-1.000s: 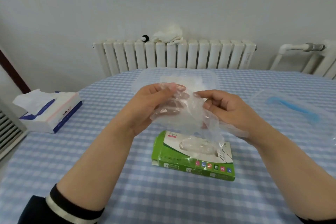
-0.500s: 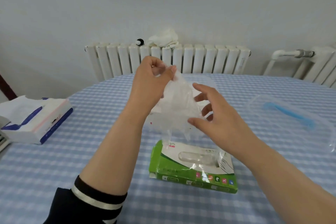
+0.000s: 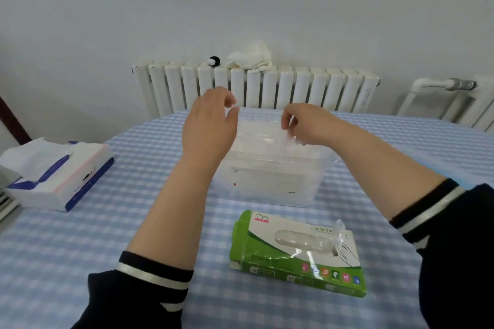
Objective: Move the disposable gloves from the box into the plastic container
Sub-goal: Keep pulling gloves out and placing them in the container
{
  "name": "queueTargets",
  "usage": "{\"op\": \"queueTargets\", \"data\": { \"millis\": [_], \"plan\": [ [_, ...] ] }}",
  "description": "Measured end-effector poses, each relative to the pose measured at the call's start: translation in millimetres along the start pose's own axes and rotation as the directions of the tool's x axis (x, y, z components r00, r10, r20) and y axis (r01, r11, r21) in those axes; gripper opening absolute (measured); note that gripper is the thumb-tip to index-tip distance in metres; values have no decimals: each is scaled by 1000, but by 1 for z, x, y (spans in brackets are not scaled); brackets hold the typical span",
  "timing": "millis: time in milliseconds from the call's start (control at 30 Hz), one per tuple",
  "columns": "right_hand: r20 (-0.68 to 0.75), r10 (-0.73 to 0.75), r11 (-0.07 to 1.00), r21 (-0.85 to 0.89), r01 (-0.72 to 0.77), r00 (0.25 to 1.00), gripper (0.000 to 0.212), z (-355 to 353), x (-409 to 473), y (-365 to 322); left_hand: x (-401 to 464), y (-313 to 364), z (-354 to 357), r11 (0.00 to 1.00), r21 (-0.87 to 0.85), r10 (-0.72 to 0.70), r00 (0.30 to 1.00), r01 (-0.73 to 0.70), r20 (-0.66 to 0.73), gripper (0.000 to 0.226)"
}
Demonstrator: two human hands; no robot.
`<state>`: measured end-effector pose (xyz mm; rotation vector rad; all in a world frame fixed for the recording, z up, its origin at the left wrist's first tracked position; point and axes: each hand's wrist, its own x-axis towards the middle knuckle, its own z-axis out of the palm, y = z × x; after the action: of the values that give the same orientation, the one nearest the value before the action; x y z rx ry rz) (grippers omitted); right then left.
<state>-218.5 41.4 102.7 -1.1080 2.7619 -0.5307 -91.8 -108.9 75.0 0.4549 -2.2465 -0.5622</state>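
Observation:
A clear plastic container [image 3: 267, 184] stands in the middle of the checked table. Over its open top hangs a thin transparent disposable glove [image 3: 260, 128], stretched flat between both hands. My left hand [image 3: 211, 125] pinches its left edge and my right hand [image 3: 307, 123] pinches its right edge, both above the container's far rim. The green and white glove box [image 3: 296, 251] lies nearer me, with another clear glove poking out of its slot.
A blue and white tissue pack [image 3: 56, 171] lies at the left of the table. A white radiator [image 3: 256, 88] with a cloth on top stands behind the table. The clear lid with a blue strip is mostly hidden behind my right arm.
Both hands moved forward from above the glove box to above the container, carrying the glove. The crumpled glove is now spread flat between the two hands.

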Motion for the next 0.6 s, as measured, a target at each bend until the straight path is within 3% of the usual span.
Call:
{"op": "queueTargets", "data": {
  "millis": [33, 100, 167, 234, 334, 400, 500, 600],
  "plan": [
    [15, 3, 1000, -27, -3, 1000, 30, 2, 6, -1, 0, 4, -2, 999, -7, 35, 997, -34, 68, 8],
    [36, 0, 997, -79, 2, 999, 32, 4, 15, -2, 0, 13, -3, 997, 19, 68, 960, -75, 270, 26],
    [69, -23, 988, -152, 33, 997, 32, 6, 21, -2, -3, 20, 0, 988, 132, 8, 871, -84, 491, 53],
    [140, -44, 969, -233, 76, 989, 35, 8, 22, -2, -6, 20, 5, 961, 265, -103, 789, -78, 605, 73],
    [234, -31, 948, -301, 102, 972, 48, 13, 21, 2, -7, 19, 9, 943, 323, -144, 771, -83, 620, 81],
    [187, -46, 961, -260, 95, 981, 48, 12, 18, 7, -7, 19, 11, 944, 314, -115, 788, -103, 604, 76],
    [-101, -146, 984, -115, 134, 984, 35, 5, 3, 11, -7, 22, 6, 953, 273, -33, 847, -134, 530, 57],
    [-364, -254, 953, 65, 296, 896, 19, -1, -30, 10, -7, 31, -4, 957, 219, 81, 897, -193, 435, 37]
  ]
}}
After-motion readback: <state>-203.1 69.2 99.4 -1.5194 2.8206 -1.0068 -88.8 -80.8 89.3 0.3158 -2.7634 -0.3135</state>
